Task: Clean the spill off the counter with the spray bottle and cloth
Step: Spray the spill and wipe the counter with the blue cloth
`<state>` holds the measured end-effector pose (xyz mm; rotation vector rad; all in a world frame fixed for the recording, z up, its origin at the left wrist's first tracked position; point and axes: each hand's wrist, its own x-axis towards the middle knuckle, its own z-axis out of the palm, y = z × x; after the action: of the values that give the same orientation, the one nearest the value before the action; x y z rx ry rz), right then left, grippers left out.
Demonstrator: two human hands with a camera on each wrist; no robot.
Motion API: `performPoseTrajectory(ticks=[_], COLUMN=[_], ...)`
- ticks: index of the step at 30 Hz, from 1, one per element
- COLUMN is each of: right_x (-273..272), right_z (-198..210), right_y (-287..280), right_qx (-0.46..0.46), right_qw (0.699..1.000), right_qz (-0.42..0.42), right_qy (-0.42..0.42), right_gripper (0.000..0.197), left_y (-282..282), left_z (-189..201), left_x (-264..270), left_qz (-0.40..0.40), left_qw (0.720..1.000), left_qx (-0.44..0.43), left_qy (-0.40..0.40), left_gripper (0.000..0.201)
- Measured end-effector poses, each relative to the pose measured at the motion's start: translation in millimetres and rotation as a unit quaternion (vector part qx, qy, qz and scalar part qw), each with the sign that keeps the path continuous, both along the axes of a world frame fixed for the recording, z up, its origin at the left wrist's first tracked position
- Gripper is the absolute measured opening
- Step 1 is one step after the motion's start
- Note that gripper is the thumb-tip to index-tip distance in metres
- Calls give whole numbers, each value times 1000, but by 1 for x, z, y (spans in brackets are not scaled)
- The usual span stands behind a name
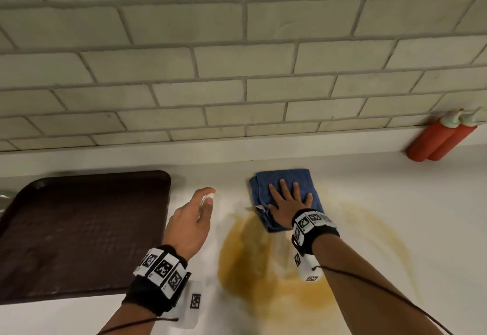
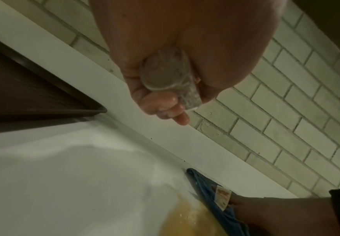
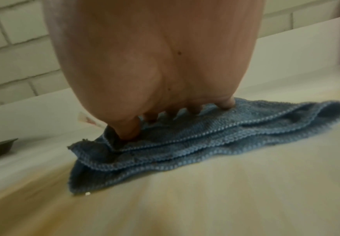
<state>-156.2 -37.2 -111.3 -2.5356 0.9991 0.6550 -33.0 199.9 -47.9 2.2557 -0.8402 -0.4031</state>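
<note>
A smeared yellow-brown spill (image 1: 253, 263) spreads over the white counter (image 1: 395, 189). My right hand (image 1: 287, 202) lies flat with spread fingers on a folded blue cloth (image 1: 263, 184) at the spill's far edge; the right wrist view shows the fingers pressing into the cloth (image 3: 185, 148). My left hand (image 1: 189, 218) hovers left of the spill and grips a small clear spray bottle (image 1: 207, 200), its white top under my forefinger. The left wrist view shows the bottle's clear base (image 2: 169, 76) wrapped by my fingers (image 2: 165, 103), with the cloth (image 2: 207, 191) and spill (image 2: 189, 220) below.
A dark brown tray (image 1: 79, 229) lies on the counter to the left. Two red squeeze bottles (image 1: 442, 137) stand against the tiled wall (image 1: 237, 57) at the back right. A low white ledge runs along the wall's foot.
</note>
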Motion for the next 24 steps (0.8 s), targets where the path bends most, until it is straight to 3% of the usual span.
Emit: performPoseTrajectory(ticks=[12, 24], right_x=[3, -43], right_z=[-3, -5], right_y=[62, 130], right_qx=[-7, -4], right_qw=[987, 980], right_qz=[159, 193], right_qy=[-27, -56], right_gripper=[62, 62], left_y=[13, 54], left_z=[2, 6], left_x=[-7, -37], left_qz=[-1, -21], left_qw=[1000, 999], left_qx=[-19, -38], left_qy=[1, 15], left_gripper=[29, 30])
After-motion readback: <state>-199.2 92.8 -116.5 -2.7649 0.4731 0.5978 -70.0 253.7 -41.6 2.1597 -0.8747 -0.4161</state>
